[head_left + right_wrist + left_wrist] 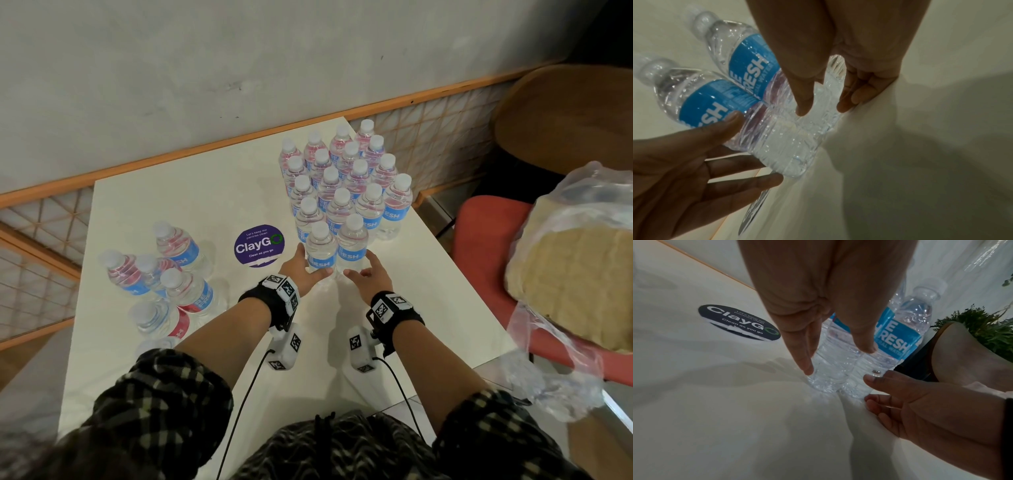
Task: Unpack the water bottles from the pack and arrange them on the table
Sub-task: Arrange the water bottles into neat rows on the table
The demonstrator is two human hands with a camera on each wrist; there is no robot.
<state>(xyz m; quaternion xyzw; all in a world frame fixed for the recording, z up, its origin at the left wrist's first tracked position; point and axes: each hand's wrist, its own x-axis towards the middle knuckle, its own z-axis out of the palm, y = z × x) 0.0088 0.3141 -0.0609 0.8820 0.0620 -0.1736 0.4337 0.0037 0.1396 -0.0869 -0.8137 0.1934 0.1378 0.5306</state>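
Two clear water bottles with blue labels stand side by side at the front of a block of several upright bottles (342,171) on the white table (205,205). My left hand (310,265) cups the left front bottle (320,245), straight fingers on its left side and the thumb across its front. My right hand (359,265) flanks the base of the right front bottle (352,240), thumb in front, fingers to the right. In the left wrist view the left hand (838,361) straddles the left bottle (830,356). In the right wrist view the right hand (823,110) straddles the right bottle (750,65).
Several loose bottles (171,274) stand and lie at the table's left. A round purple sticker (259,245) marks the middle. The crumpled plastic wrap with a tan tray (575,274) lies on a red chair (486,240) to the right, past the table's edge.
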